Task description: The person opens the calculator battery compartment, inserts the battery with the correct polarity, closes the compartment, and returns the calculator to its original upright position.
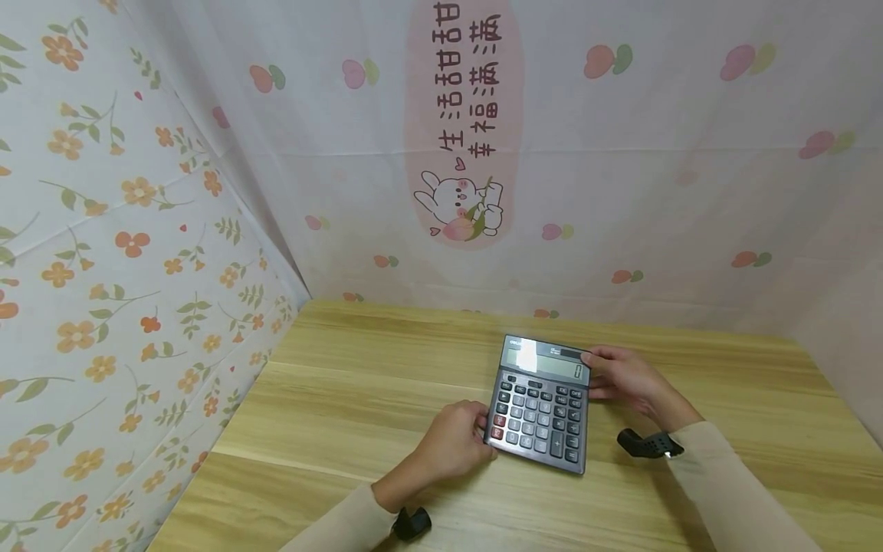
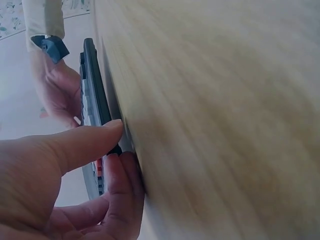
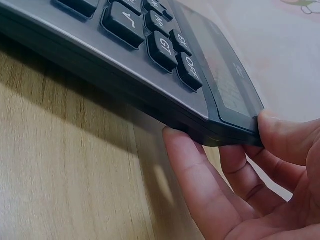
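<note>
A grey desktop calculator (image 1: 536, 418) with dark keys, two red keys and a display reading 0 is in the head view, set slightly askew over the table. At its lower left corner, my left hand (image 1: 455, 441) pinches the edge between thumb (image 2: 95, 142) and fingers. My right hand (image 1: 628, 379) grips the upper right corner. In the right wrist view, the thumb (image 3: 285, 137) presses the display end while the fingers curl beneath. That same view shows a gap and a shadow under the calculator's raised side (image 3: 115, 62).
The wood-grain table (image 1: 331, 399) runs back to a pale curtain (image 1: 331, 192) with fruit prints and a rabbit drawing. A flower-patterned cloth (image 1: 138, 276) hangs along the left side. Each wrist wears a black strap-mounted device, the right one (image 1: 648, 443) standing out below the forearm.
</note>
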Demonstrator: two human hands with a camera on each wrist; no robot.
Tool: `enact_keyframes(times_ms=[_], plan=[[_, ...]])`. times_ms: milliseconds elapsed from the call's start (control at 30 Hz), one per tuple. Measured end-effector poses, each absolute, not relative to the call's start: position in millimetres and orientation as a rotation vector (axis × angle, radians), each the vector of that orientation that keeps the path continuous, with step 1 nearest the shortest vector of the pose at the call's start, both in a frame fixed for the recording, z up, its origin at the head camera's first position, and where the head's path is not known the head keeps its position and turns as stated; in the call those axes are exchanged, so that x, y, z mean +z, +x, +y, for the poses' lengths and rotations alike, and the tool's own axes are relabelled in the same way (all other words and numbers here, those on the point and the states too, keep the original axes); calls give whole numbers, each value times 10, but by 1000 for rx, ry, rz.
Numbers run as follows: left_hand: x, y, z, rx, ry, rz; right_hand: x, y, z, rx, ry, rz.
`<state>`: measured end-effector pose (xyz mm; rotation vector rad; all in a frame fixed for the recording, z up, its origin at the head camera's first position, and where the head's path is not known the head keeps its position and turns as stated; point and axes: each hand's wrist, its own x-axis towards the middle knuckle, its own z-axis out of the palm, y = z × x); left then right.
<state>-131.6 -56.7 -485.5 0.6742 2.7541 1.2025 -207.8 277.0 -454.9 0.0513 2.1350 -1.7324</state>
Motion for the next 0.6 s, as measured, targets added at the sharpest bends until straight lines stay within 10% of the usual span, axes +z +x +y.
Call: enact_keyframes(times_ms=[600], plan=[[-4719,-1259,-508,1027,609,2805,-4623,-2139,2782,-1718,13,2123]])
